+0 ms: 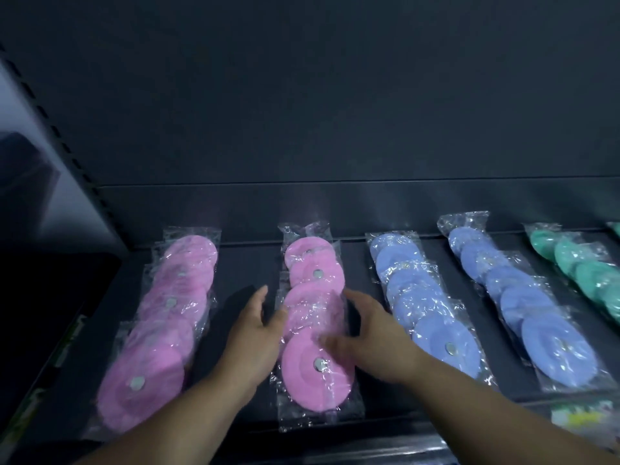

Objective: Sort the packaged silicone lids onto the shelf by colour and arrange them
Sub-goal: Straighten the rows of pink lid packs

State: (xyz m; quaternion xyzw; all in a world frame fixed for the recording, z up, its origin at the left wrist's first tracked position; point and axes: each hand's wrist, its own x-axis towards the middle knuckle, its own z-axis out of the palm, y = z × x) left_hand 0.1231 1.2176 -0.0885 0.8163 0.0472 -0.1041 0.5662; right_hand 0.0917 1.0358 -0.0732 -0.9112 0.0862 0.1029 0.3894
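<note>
Open hands, left hand [256, 325] and right hand [370, 340], touch either side of pink lid row [315, 263].

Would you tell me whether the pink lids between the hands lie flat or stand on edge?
Flat: the pink lids lie overlapped on the shelf, round faces up.

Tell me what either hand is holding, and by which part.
Nothing is gripped: the left hand and right hand are open, flanking the second pink row on either side.
</note>
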